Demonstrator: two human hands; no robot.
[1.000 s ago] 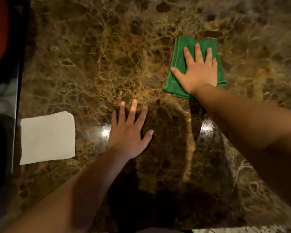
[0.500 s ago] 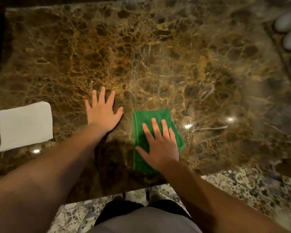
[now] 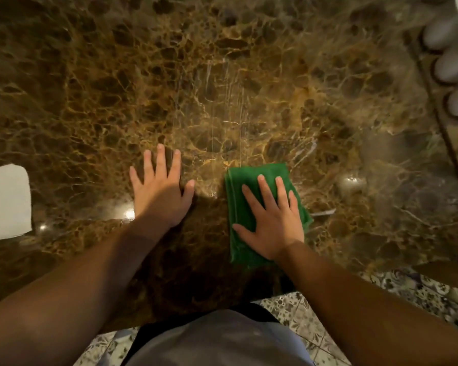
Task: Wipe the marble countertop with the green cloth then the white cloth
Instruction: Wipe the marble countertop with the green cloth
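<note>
Head view, looking down on the countertop [image 3: 222, 75]: brown marble, gold veining, glossy, with several small bright light reflections.

Green cloth [image 3: 251, 207]: folded, lying flat on the countertop close to its near edge. Its near end stops just short of that edge. Faint straight streaks show on the marble just beyond the cloth's far end.

Right hand [image 3: 273, 220]: palm down on top of the green cloth, fingers extended and slightly spread, pressing flat rather than curled around anything. Fingertips reach toward the cloth's far end; the thumb points left across the cloth toward its left border. The heel of the hand covers the cloth's near right part.

Left hand [image 3: 159, 191]: to the left of the green cloth, flat on bare marble, palm down, fingers straight and splayed, thumb pointing toward the cloth. A strip of bare marble lies between thumb and cloth; the two are not touching. Nothing is held.

White cloth [image 3: 6, 202]: well to the left of the green cloth, beyond the left hand, folded, flat on the countertop, cut off by the left frame border. Neither hand touches it.

Far right of the green cloth, at the frame border: a row of pale rounded objects [image 3: 452, 67], blurred; cannot tell what they are.

Below the near edge of the countertop: patterned floor tiles [image 3: 421, 291] and the person's grey top [image 3: 222, 342]
</note>
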